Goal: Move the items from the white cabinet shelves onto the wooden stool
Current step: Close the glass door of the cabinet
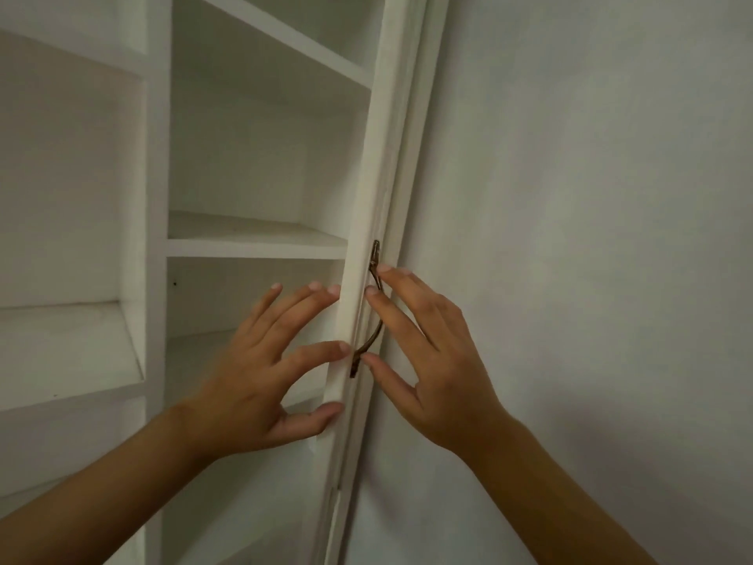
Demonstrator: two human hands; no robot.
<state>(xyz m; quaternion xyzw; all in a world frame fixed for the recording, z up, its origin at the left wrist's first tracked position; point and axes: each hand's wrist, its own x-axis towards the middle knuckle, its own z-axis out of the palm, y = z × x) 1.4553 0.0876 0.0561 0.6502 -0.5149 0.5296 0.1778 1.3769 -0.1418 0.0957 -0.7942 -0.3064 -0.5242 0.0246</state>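
Bare forearms enter from 7 and 5 o'clock. Left hand (260,364), fingers straight, presses the white door edge (358,303). Right hand (432,360), fingers extended, touches the bronze handle (373,316). White cabinet shelves (252,238) behind, at 11 o'clock.

Two bare forearms, left hand (260,373) and right hand (440,360), short-nailed fingers (309,299), no sleeves, rings or watch.

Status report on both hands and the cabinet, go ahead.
Left hand open, fingertips on the cabinet door edge. Right hand open, fingertips at the bronze handle. Visible shelves show no items. Stool not in view.
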